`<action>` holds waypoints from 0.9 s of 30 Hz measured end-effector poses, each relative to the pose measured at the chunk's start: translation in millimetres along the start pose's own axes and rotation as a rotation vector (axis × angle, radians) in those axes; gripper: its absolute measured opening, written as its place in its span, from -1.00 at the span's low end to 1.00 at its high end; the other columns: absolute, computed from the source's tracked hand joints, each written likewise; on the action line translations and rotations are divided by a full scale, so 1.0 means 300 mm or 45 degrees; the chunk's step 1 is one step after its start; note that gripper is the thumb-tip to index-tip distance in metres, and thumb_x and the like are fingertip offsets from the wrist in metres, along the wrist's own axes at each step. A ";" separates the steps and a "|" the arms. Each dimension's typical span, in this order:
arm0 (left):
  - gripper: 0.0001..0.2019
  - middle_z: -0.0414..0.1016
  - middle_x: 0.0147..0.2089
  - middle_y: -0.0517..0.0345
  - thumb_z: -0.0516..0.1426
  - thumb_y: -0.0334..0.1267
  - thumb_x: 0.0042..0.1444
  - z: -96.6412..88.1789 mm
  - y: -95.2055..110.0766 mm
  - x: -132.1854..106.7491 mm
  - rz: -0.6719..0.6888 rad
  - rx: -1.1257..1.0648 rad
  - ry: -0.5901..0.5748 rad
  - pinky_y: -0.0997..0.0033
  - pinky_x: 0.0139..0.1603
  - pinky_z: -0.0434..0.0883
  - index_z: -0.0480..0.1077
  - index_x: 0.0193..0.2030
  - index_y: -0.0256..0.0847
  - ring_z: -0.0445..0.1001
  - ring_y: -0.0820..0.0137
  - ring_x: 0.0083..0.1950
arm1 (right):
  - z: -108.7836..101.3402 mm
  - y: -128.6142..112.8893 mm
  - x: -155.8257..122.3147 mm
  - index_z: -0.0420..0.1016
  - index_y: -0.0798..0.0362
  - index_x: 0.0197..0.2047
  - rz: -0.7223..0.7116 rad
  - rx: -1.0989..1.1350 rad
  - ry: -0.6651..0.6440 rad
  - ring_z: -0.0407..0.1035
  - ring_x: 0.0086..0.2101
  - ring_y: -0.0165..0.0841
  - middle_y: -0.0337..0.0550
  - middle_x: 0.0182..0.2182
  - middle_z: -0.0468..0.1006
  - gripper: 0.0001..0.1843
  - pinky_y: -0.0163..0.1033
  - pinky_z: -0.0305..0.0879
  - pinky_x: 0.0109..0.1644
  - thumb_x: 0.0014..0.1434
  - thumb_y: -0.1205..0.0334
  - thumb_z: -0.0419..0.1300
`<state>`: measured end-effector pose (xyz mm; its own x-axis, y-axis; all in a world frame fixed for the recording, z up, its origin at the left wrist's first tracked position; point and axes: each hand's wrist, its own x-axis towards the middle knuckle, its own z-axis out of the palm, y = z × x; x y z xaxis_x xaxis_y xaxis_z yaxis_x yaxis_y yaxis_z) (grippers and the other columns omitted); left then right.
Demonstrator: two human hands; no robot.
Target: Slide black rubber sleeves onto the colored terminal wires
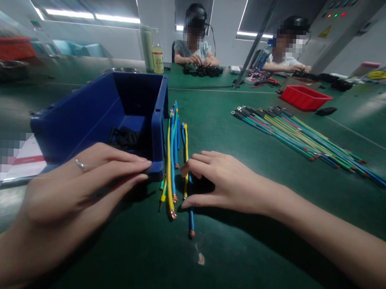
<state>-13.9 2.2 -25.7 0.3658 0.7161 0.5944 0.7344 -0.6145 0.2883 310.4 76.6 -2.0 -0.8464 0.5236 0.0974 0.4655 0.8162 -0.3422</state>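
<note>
My left hand (84, 182), a ring on one finger, grips the front rim of a blue plastic bin (157, 142) between thumb and fingers. A few black parts (125, 137) lie inside that bin. Close along its right side is a loose bunch of cut cables (170, 160), yellow, blue and green, with bare copper ends towards me. My right hand (223, 180) rests just right of the bunch, thumb and curled fingers apart, over a yellow cable (186, 144) and a blue cable (191, 222). No firm hold on either cable shows.
Cables with black-sleeved lugs (287, 130) lie spread at the right. Behind them is a red tray (305, 98), with a black piece (326, 111) beside it. Two people (196, 45) work across the green table (238, 259). A bottle (158, 58) stands at the back; papers (25, 159) lie left.
</note>
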 end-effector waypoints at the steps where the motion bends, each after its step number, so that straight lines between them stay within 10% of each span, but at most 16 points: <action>1: -0.62 0.74 0.10 0.18 0.13 -0.16 0.60 0.000 0.001 0.000 0.001 0.002 -0.001 0.23 0.21 0.71 0.67 0.35 0.36 0.72 0.21 0.05 | 0.001 0.004 0.000 0.68 0.07 0.18 -0.010 0.014 0.013 0.64 -0.07 -0.11 -0.02 -0.03 0.76 -0.42 -0.06 0.50 0.06 0.49 -0.28 0.52; 8: -0.66 0.75 0.14 0.25 0.20 -0.15 0.60 -0.001 0.006 0.001 0.016 -0.001 0.012 0.30 0.19 0.68 0.66 0.35 0.37 0.73 0.27 0.08 | -0.009 -0.002 0.007 0.59 0.04 0.00 0.092 0.151 -0.003 0.53 -0.19 -0.20 -0.10 -0.14 0.69 -0.32 -0.17 0.31 -0.13 0.35 -0.42 0.58; 15: -0.74 0.77 0.15 0.31 0.24 -0.05 0.62 0.000 0.015 0.017 0.005 -0.008 0.029 0.41 0.16 0.68 0.70 0.30 0.31 0.78 0.35 0.07 | -0.024 -0.036 0.009 0.55 0.01 -0.16 0.456 0.346 0.055 0.45 -0.32 -0.32 -0.22 -0.31 0.64 -0.72 -0.20 0.19 -0.20 0.56 0.05 0.41; 19: -0.78 0.79 0.12 0.32 0.27 -0.06 0.59 -0.001 0.020 0.020 -0.009 -0.037 0.043 0.42 0.12 0.70 0.73 0.23 0.29 0.79 0.36 0.04 | -0.027 -0.021 0.018 0.43 -0.04 -0.20 0.656 0.637 0.161 0.39 -0.39 -0.37 -0.34 -0.41 0.54 -0.80 -0.23 0.23 -0.26 0.35 0.36 0.38; 27: -0.72 0.77 0.15 0.24 0.19 -0.09 0.64 0.003 0.012 0.015 0.027 -0.020 0.007 0.36 0.16 0.71 0.69 0.31 0.29 0.77 0.30 0.08 | -0.080 0.013 0.001 0.06 0.17 0.66 0.906 1.923 0.067 0.64 -0.38 -0.40 -0.20 -0.21 0.85 0.07 -0.33 0.62 -0.22 0.24 0.47 0.50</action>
<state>-9.1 3.7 -22.7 0.3781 0.7012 0.6044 0.7174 -0.6346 0.2875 318.0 85.7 19.3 -0.5661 0.6940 -0.4447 0.0503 -0.5094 -0.8591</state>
